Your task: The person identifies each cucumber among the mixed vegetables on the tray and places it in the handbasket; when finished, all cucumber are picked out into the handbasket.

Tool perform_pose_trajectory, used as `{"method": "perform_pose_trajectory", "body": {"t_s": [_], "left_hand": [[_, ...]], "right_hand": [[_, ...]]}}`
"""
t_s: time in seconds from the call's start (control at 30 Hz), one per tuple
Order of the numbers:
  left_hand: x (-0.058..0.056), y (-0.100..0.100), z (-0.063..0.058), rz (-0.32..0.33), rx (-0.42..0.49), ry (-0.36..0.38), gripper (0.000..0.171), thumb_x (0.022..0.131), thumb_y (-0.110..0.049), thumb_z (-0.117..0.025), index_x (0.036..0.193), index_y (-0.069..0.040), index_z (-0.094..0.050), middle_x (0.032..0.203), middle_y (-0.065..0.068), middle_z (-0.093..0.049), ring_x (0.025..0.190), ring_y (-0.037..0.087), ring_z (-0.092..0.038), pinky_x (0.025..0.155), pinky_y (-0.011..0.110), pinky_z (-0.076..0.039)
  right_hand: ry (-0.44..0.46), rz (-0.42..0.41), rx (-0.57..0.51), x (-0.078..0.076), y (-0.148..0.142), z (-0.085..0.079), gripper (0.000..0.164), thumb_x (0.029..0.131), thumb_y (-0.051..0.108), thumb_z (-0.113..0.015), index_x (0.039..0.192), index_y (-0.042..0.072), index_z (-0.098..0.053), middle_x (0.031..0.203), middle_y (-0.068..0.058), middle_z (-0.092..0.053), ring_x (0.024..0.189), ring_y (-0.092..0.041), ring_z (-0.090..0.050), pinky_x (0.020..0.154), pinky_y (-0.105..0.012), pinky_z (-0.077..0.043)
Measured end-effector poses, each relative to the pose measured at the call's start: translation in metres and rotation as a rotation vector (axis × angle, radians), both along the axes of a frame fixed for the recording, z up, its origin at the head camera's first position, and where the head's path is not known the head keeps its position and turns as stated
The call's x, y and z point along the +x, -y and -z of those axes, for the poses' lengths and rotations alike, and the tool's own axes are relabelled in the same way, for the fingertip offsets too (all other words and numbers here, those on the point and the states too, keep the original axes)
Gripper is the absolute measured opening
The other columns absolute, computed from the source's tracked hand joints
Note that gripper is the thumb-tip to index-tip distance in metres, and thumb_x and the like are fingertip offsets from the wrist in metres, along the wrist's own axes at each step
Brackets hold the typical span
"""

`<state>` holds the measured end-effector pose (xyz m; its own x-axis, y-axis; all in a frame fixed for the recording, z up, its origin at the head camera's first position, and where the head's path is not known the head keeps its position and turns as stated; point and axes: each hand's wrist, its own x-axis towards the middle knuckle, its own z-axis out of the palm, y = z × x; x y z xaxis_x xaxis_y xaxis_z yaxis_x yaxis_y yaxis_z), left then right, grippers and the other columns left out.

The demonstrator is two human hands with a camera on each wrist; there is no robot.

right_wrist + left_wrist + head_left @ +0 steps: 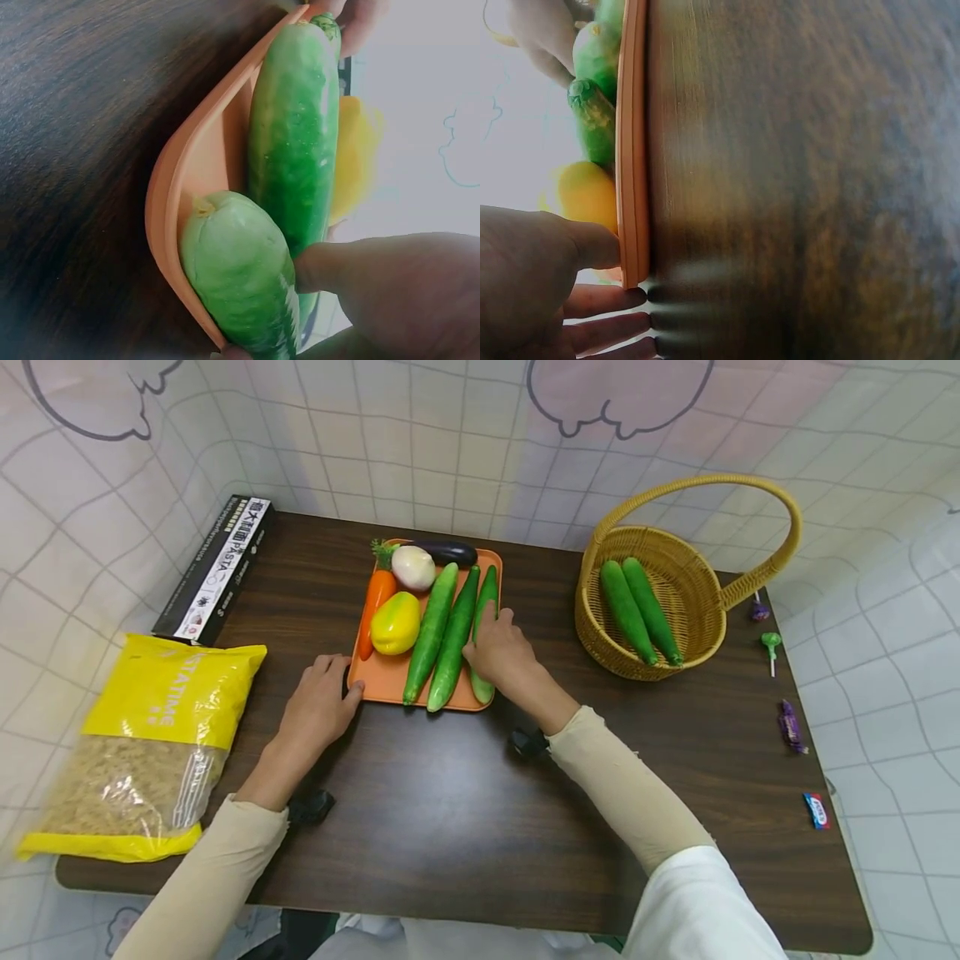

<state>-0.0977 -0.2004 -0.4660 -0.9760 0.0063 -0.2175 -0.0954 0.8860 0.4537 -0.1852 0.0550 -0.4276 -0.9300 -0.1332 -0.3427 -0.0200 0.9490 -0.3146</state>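
Note:
An orange tray (386, 683) holds three cucumbers side by side. My right hand (506, 652) grips the rightmost cucumber (236, 277) with thumb and fingers; its pale end lies inside the tray's corner. The middle cucumber (454, 647) and the left cucumber (430, 639) lie beside it. My left hand (318, 702) holds the tray's near left corner, thumb against the rim (634, 150) and fingers at the outer side. Also on the tray are a yellow bell pepper (396, 624), a carrot (372, 610), a white round vegetable (413, 567) and an eggplant (448, 553).
A wicker basket (708, 635) with a tall handle stands right of the tray, two cucumbers (641, 610) inside. Lollipops (770, 643) and wrapped candies (791, 727) lie along the right edge. A pasta bag (150, 743) and a black pasta box (213, 572) are at left.

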Motion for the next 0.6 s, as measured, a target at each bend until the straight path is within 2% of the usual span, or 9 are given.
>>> {"method": "perform_pose_trajectory", "body": {"t_s": [0.23, 0.4, 0.5, 0.6], "left_hand": [[0.0, 0.0, 0.001, 0.001, 0.0, 0.0, 0.056, 0.104, -0.027, -0.055, 0.148, 0.004, -0.039, 0.148, 0.025, -0.035, 0.13, 0.042, -0.036, 0.105, 0.061, -0.037], [0.0, -0.001, 0.001, 0.004, 0.008, -0.008, 0.055, 0.104, -0.027, -0.055, 0.147, 0.003, -0.039, 0.147, 0.025, -0.035, 0.13, 0.042, -0.036, 0.105, 0.06, -0.037], [0.0, 0.0, 0.002, -0.001, 0.009, -0.011, 0.055, 0.104, -0.027, -0.056, 0.147, 0.003, -0.04, 0.147, 0.024, -0.035, 0.13, 0.041, -0.036, 0.105, 0.06, -0.038], [0.001, 0.0, 0.002, -0.001, 0.011, -0.012, 0.054, 0.104, -0.027, -0.055, 0.147, 0.003, -0.04, 0.147, 0.024, -0.035, 0.13, 0.042, -0.036, 0.105, 0.061, -0.037]], "right_hand": [[-0.017, 0.003, 0.016, -0.003, 0.005, -0.001, 0.084, 0.101, 0.036, -0.057, 0.159, 0.001, -0.009, 0.152, -0.03, -0.025, 0.119, -0.04, -0.051, 0.087, -0.047, -0.052], [-0.023, -0.002, 0.035, -0.006, 0.005, -0.003, 0.085, 0.1, 0.038, -0.059, 0.159, -0.001, -0.012, 0.147, -0.031, -0.032, 0.11, -0.038, -0.056, 0.083, -0.043, -0.054], [0.002, -0.006, 0.017, -0.008, 0.003, -0.005, 0.085, 0.101, 0.038, -0.059, 0.159, -0.001, -0.011, 0.149, -0.03, -0.031, 0.11, -0.039, -0.057, 0.083, -0.043, -0.054], [0.049, 0.007, -0.028, -0.01, 0.0, -0.009, 0.087, 0.1, 0.038, -0.06, 0.159, 0.002, -0.008, 0.152, -0.028, -0.028, 0.122, -0.039, -0.05, 0.093, -0.045, -0.05]]}}
